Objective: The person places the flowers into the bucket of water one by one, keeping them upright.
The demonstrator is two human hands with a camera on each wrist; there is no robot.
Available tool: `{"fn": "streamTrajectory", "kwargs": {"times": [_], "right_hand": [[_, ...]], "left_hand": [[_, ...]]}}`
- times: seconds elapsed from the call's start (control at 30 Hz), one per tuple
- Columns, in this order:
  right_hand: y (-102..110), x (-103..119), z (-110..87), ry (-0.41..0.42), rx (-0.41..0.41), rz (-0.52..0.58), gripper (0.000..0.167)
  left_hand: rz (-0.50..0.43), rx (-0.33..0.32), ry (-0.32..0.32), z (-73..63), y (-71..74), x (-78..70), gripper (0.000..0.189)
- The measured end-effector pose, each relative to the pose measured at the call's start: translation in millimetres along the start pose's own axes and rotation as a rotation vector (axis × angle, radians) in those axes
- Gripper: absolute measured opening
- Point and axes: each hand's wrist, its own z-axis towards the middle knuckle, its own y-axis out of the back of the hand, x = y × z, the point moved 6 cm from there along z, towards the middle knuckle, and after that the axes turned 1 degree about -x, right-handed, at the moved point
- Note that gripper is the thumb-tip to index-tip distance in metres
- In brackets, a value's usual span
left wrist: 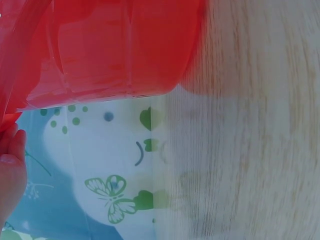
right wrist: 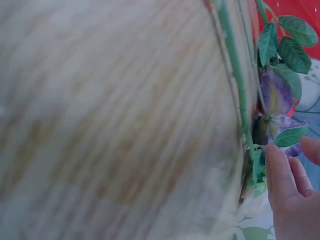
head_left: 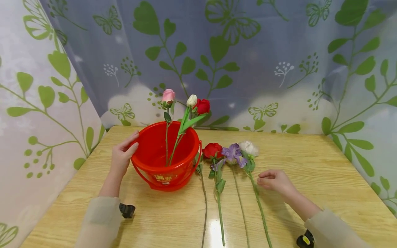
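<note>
A red plastic bucket [head_left: 141, 155] stands upright at left, with a pink rose [head_left: 168, 95], a white tulip [head_left: 192, 100] and a red rose [head_left: 203, 106] in it. My left hand [head_left: 122, 153] holds its left rim between thumb and fingers; in the left wrist view the fingertips [left wrist: 16, 142] are right at the rim. Beside the white flower [head_left: 249, 148] and its green stem [head_left: 257, 196], my right hand [head_left: 277, 182] hovers with loosely bent fingers and nothing between them. In the right wrist view its thumb and fingers [right wrist: 282, 172] are apart, close to the leaves.
Left of the white flower lie a purple iris [head_left: 233, 155] and another red rose [head_left: 212, 150], their stems pointing toward me. One more stem [head_left: 203, 203] lies nearest the bucket, its head hidden behind it. A patterned curtain [head_left: 279, 44] rises behind the wooden table [head_left: 310, 165].
</note>
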Motion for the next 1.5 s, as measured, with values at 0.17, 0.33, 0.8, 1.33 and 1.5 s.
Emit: {"fn": "streamTrajectory", "kwargs": {"times": [0.17,0.33,0.8,1.33,1.5], "right_hand": [[3,-7,-0.6,-0.024,0.003,-0.005,0.037],[3,-12,-0.9,-0.06,-0.001,-0.029,0.038],[-7,-21,0.4,-0.068,0.069,-0.005,0.04],[-13,-19,8.6,-0.089,0.041,-0.11,0.04],[-15,-19,11.5,-0.098,0.02,-0.13,0.036]], "left_hand": [[0.003,0.009,0.009,-0.1,-1.0,0.5,0.032],[0.0,0.004,0.008,-0.7,-0.1,0.3,0.032],[-0.008,-0.006,0.012,-3.6,0.2,-0.3,0.032],[0.032,0.003,0.034,-0.8,0.1,-0.9,0.033],[0.038,0.011,0.026,-0.4,-0.5,-1.0,0.033]]}}
